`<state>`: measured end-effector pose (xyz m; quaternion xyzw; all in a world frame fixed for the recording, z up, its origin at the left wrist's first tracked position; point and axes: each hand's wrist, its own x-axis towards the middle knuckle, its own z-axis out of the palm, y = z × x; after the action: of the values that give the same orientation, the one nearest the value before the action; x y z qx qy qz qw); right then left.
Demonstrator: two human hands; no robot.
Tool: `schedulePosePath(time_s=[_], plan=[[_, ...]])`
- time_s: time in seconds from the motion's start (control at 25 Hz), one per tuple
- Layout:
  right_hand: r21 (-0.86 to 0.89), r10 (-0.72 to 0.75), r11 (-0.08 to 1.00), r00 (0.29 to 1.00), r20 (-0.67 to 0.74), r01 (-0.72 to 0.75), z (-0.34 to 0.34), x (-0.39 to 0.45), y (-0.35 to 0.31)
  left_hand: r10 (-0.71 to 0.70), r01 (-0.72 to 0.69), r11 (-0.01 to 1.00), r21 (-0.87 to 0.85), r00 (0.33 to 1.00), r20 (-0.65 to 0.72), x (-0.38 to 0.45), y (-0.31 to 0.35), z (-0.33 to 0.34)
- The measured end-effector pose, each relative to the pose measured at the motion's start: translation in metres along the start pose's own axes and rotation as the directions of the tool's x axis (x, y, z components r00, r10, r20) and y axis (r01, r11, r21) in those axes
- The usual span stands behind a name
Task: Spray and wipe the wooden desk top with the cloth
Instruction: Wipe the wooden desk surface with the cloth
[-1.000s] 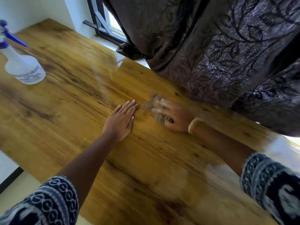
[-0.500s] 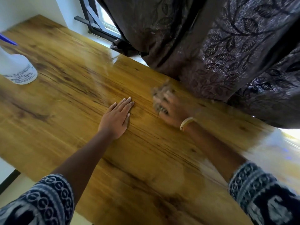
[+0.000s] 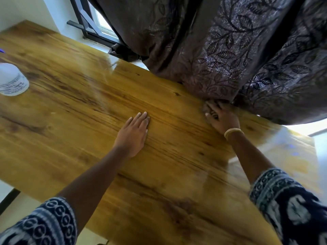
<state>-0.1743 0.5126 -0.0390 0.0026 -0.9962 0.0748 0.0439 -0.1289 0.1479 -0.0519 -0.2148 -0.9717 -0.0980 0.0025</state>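
Head view, the only one. Right hand (image 3: 223,117) far out at the back edge of the wooden desk top (image 3: 74,106), pressing down on the cloth (image 3: 206,107); most of the cloth hidden under the fingers, only a brownish bunch showing just beyond the fingertips. Whether those fingers curl round the cloth or lie flat on it: cannot tell, since blur smears that corner. Dark curtain (image 3: 230,50) hanging directly above and touching, or nearly touching, the far side of this grip. Bangle (image 3: 233,132) on the wrist behind it.

Left hand (image 3: 134,133) lying flat on the wood, well to the left of the cloth, fingers straight and close together, holding nothing, seemingly bracing the lean forward.

Spray bottle (image 3: 12,80) standing far to the left of both hands, near the frame edge, untouched. Glossy wet-looking sheen on the wood to the near right of the wiping hand and along the back edge towards the window frame (image 3: 83,20).

Judged step: wiping under way, spraying apparently done.

Risks from here: curtain hem caught under the cloth and dragged or dampened, caused by wiping so tight to the fabric. Cloth pushed off the back edge into the gap. Bracing palm sliding if wet film reaches it. Left part around the bottle possibly missed.
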Motion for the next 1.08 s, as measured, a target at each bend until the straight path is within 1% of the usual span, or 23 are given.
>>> schedulePosePath(time_s=[0.04,0.08,0.12,0.16,0.2,0.24,0.28,0.32,0.4,0.44,0.48,0.52,0.56,0.64,0.68,0.72,0.8,0.88,0.92,0.96,1.0,1.04,1.08], plan=[[0.009,0.114,0.993,0.993,-0.008,-0.114,0.001,0.003,0.002,0.013,-0.013,1.0,-0.005,1.0,0.001,0.002,0.009,0.003],[0.013,0.19,0.982,0.982,-0.002,-0.19,0.001,0.003,-0.006,0.029,-0.029,1.0,-0.012,1.0,0.001,0.004,0.018,0.005],[0.016,0.211,0.977,0.977,0.01,-0.211,0.001,-0.001,-0.021,0.04,-0.04,0.999,-0.017,0.999,0.005,0.008,0.026,0.008],[0.019,0.159,0.987,0.987,0.021,-0.16,0.004,-0.011,-0.039,0.048,-0.048,0.999,-0.018,0.999,0.01,0.012,0.034,0.009],[0.02,0.037,0.999,0.999,0.031,-0.038,0.007,-0.025,-0.056,0.052,-0.052,0.998,-0.019,0.999,0.013,0.015,0.041,0.01],[0.011,-0.12,0.993,0.992,0.05,0.119,0.008,-0.042,-0.072,0.056,-0.056,0.998,-0.017,0.998,0.015,0.019,0.045,0.012],[0.009,-0.272,0.962,0.958,0.087,0.273,0.009,-0.06,-0.08,0.062,-0.061,0.998,-0.021,0.998,0.016,0.023,0.049,0.013],[0.033,-0.393,0.919,0.911,0.129,0.392,0.009,-0.075,-0.081,0.067,-0.066,0.997,-0.028,0.998,0.017,0.027,0.05,0.015],[0.104,-0.517,0.856,0.838,0.174,0.506,0.006,-0.078,-0.069,0.083,-0.081,0.996,-0.041,0.996,0.025,0.036,0.051,0.015],[0.106,-0.539,0.843,0.825,0.174,0.528,0.004,-0.07,-0.061,0.091,-0.09,0.995,-0.042,0.996,0.025,0.041,0.051,0.015],[0.086,-0.528,0.849,0.834,0.162,0.521,0.005,-0.058,-0.051,0.101,-0.1,0.994,-0.041,0.995,0.019,0.049,0.052,0.014],[0.057,-0.485,0.874,0.865,0.132,0.482,0.005,-0.044,-0.04,0.108,-0.107,0.993,-0.04,0.994,0.015,0.056,0.053,0.014],[0.027,-0.412,0.911,0.906,0.095,0.411,0.005,-0.03,-0.026,0.11,-0.11,0.993,-0.036,0.994,0.014,0.062,0.055,0.014],[-0.011,-0.174,0.985,0.983,0.052,0.175,0.001,-0.007,0.007,0.105,-0.105,0.994,-0.028,0.994,0.01,0.07,0.055,0.016],[-0.012,-0.04,0.999,0.998,0.04,0.041,-0.002,0.004,0.025,0.103,-0.103,0.994,-0.027,0.995,0.004,0.072,0.054,0.018],[-0.007,0.086,0.996,0.996,0.027,-0.086,-0.005,0.012,0.039,0.102,-0.102,0.994,-0.03,0.995,-0.004,0.073,0.054,0.019],[0.02,0.305,0.952,0.952,0.016,-0.305,-0.004,0.022,0.05,0.104,-0.105,0.994,-0.038,0.994,-0.011,0.073,0.053,0.019],[0.007,0.45,0.893,0.893,-0.008,-0.45,0.0,0.023,0.035,0.113,-0.115,0.992,-0.049,0.993,-0.024,0.073,0.053,0.019],[-0.002,0.49,0.872,0.872,-0.024,-0.49,0.003,0.02,0.019,0.118,-0.119,0.991,-0.053,0.993,-0.032,0.073,0.053,0.019],[-0.001,0.49,0.872,0.871,-0.025,-0.49,0.005,0.014,0.001,0.118,-0.12,0.991,-0.052,0.992,-0.035,0.073,0.052,0.019],[0.003,0.439,0.899,0.899,-0.011,-0.439,0.006,0.007,-0.018,0.117,-0.119,0.992,-0.048,0.992,-0.036,0.073,0.052,0.019],[-0.005,0.332,0.943,0.943,0.008,-0.332,0.007,-0.003,-0.036,0.118,-0.12,0.992,-0.044,0.992,-0.035,0.072,0.052,0.019],[-0.022,0.181,0.983,0.983,0.035,-0.18,0.009,-0.016,-0.051,0.121,-0.122,0.992,-0.041,0.992,-0.033,0.073,0.052,0.019]])
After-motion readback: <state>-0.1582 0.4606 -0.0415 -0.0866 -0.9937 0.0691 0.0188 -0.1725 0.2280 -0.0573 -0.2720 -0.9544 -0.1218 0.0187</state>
